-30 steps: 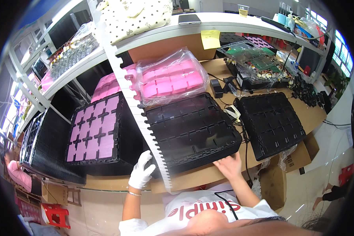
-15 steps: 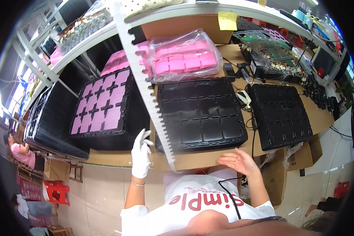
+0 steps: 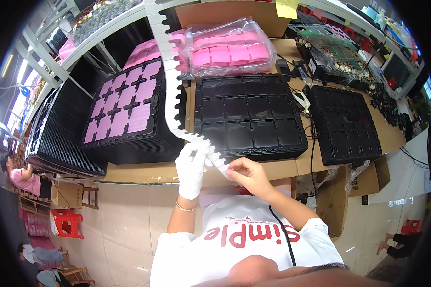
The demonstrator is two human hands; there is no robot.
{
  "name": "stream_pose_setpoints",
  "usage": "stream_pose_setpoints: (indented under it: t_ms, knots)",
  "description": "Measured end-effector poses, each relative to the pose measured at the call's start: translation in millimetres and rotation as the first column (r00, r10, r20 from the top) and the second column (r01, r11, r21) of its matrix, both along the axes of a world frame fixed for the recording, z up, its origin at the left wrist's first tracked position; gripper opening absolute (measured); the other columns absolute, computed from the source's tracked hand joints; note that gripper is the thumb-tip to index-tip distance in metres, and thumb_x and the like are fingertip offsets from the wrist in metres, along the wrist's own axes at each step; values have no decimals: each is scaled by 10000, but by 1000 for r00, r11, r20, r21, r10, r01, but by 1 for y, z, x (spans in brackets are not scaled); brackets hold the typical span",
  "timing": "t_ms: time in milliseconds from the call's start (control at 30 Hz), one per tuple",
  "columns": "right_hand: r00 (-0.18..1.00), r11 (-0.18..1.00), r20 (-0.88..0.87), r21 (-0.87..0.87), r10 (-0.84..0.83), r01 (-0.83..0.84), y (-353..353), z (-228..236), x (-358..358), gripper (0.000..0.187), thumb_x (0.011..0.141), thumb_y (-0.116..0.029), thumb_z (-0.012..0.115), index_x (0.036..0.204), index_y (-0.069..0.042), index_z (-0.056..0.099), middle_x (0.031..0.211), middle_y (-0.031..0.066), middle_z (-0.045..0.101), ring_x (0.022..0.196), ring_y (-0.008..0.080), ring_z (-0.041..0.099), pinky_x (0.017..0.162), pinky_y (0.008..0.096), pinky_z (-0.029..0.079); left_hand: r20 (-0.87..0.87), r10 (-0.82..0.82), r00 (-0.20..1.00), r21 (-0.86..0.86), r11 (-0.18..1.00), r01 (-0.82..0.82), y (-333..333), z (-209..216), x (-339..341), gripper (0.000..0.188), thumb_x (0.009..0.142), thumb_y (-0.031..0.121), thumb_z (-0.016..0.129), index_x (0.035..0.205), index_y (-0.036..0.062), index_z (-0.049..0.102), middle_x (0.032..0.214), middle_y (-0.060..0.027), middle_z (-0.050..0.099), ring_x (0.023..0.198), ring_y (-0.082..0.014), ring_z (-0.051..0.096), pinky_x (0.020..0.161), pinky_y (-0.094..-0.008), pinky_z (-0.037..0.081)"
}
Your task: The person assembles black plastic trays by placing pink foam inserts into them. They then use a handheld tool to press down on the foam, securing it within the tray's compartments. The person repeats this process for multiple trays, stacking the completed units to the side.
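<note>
A long white strip [image 3: 171,100] with square notches along one edge runs down from the top of the view, bends, and comes toward me at the table's front edge. My left hand [image 3: 189,171], in a white glove, is closed around it just below the bend. My bare right hand [image 3: 252,179] pinches the strip's near end between thumb and fingers. Just beyond both hands lies a black compartment tray [image 3: 251,117]. To its left, a stack of black trays [image 3: 129,146] has pink pieces [image 3: 122,103] in the top one.
Behind the middle tray sits a clear plastic bag [image 3: 230,48] of pink pieces. Another black tray [image 3: 345,124] stands to the right, with cables [image 3: 312,143] between. Circuit boards [image 3: 340,57] are heaped at the back right. More stacked trays [image 3: 62,134] are far left; people sit beyond.
My left hand has closed on the strip, and my right hand has come left and pinched its end. The strip, straight before, is now bent. The view has shifted slightly.
</note>
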State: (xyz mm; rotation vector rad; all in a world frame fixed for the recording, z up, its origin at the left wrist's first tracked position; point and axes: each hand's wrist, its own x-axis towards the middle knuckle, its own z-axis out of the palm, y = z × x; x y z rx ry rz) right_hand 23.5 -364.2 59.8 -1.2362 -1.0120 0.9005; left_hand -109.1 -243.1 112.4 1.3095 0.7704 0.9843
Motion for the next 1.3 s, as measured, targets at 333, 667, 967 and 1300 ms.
stream_pose_setpoints:
  t_ms: [333, 667, 967, 1300]
  knots:
    - [953, 978, 219, 47, -208, 203, 30, 23, -15, 129, 823, -79, 736, 924, -9, 699, 846, 84, 691, 792, 153, 665, 724, 274, 532, -40, -263, 964, -144, 956, 255, 28, -13, -16, 123, 841, 70, 725, 933, 1, 682, 805, -45, 673, 654, -77, 608, 574, -188, 462]
    - [814, 974, 545, 203, -201, 104, 161, 74, 82, 48, 845, -72, 694, 850, -28, 677, 884, 66, 641, 853, 157, 619, 783, 290, 494, 25, -66, 998, -265, 962, 70, 71, -27, -5, 120, 888, 100, 691, 949, 4, 652, 841, -77, 686, 642, -96, 606, 592, -213, 486]
    - [708, 983, 698, -180, 110, 25, 335, -34, 192, 129, 739, -181, 739, 810, -72, 737, 820, 125, 711, 790, 257, 684, 745, 380, 523, 10, -267, 964, -397, 883, 249, 88, -33, 1, 170, 884, 116, 709, 989, -5, 652, 883, -99, 703, 668, -99, 631, 611, -213, 516]
    - [406, 964, 889, -258, 214, 58, 337, 13, 167, 121, 700, -169, 716, 748, -58, 728, 788, 162, 703, 797, 321, 686, 755, 435, 530, -51, -208, 977, -379, 909, 174, 87, -33, 4, 181, 892, 126, 703, 993, -7, 635, 874, -94, 702, 673, -91, 633, 605, -198, 494]
